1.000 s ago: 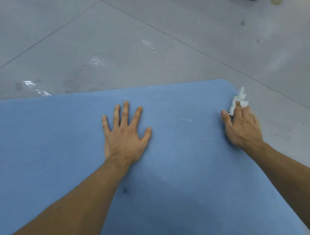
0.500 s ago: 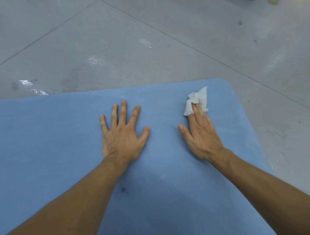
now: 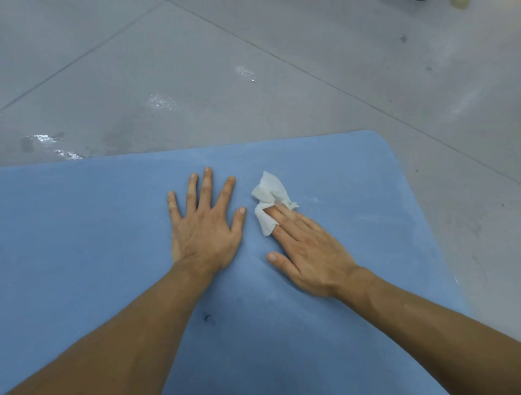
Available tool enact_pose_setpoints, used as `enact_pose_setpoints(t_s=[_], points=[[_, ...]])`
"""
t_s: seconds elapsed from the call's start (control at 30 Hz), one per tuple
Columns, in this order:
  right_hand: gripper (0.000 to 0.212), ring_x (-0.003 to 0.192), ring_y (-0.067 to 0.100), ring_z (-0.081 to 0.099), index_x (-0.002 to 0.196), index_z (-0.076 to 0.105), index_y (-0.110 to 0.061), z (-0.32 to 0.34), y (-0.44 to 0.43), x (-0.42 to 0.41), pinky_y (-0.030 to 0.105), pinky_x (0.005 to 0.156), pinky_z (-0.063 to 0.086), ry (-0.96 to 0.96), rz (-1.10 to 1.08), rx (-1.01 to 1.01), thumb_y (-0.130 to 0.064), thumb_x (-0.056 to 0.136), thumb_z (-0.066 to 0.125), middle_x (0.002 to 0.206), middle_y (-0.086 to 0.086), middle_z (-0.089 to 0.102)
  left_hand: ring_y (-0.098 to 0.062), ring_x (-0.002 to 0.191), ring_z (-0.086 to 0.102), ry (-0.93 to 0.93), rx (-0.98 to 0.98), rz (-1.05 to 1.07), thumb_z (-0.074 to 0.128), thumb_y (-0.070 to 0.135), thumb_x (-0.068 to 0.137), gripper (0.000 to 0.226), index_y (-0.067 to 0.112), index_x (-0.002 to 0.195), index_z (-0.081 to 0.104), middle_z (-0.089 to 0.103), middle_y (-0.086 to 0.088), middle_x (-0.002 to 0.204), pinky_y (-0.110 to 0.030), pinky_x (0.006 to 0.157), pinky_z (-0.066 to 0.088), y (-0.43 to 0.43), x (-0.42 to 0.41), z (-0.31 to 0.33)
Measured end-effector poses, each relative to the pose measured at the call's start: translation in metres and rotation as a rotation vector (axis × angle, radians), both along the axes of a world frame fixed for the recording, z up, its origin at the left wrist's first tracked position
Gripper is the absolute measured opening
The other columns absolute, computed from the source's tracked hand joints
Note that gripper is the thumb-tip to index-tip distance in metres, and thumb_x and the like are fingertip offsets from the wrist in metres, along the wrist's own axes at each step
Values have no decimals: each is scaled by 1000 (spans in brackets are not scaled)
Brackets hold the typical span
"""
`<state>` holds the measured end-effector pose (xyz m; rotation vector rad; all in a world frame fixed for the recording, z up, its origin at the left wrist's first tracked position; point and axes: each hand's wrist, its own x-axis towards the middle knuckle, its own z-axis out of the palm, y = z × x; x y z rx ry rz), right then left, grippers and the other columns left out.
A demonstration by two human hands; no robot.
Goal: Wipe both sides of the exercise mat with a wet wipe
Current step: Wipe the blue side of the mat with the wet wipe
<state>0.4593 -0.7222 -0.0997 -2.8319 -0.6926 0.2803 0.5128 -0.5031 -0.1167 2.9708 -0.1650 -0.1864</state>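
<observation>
Pressing flat rather than pinching, we are bearing down on the wet wipe [image 3: 267, 203] with our right hand [image 3: 313, 253]. Its fingers [image 3: 284, 217] are lying straight and close together on top of the crumpled white sheet, pinning it against the exercise mat [image 3: 84, 225], while the thumb is sticking out sideways and resting on the mat, apart from the wipe. The bunched part of the wipe is poking out beyond our fingertips toward the mat's far edge, and a fold of it is showing beside the index finger. We are laying our left hand [image 3: 205, 222] palm down on the mat just beside the wipe, its fingers spread wide and straight and gripping nothing. Its thumb tip is sitting near the wipe without touching it. Both bare forearms are reaching in from the near side. The blue mat is lying flat on the grey floor [image 3: 253, 42] and filling the lower part of the view, with its far edge running across and its rounded far-right corner [image 3: 380, 138] showing. The wipe is sitting on the mat's upper face, a little in from that far edge and well to the left of the corner. A small dark mark [image 3: 207, 317] is showing on the mat beside our left forearm, and faint pale smears are showing to the right of the wipe. Shiny wet patches [image 3: 162, 103] are glinting on the floor beyond the mat. At the top right edge a small pale object [image 3: 459, 3] is peeking in — too cropped for us to tell what it is.
</observation>
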Motion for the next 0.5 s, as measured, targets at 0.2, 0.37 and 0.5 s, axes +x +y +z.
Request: enact_pose_setpoints(t_s=[0.2,0.37,0.5], points=[[76,157,20,19,166,17,-17,-1,-60,3,31,127,6,-71,-339,-99,-62,105,18,171,5,23,-19,158,-17,3,-6,-3,15,66,102,67,44,163,1,-15,6,173,-59,125,-7,1,-1,2],[82,154,27,27,164,21,-10,0,-113,4,41,126,18,-79,-632,-137,-62,101,15,167,13,30,-20,158,-17,16,-3,-5,13,66,101,68,44,163,-1,-16,6,172,-59,125,-8,0,-1,3],[87,146,37,38,159,27,-5,4,-142,-3,51,119,33,-53,-803,-134,-66,98,16,161,18,36,-20,158,-17,11,6,-6,13,67,101,68,44,163,-1,-15,6,172,-60,125,-6,1,0,2]])
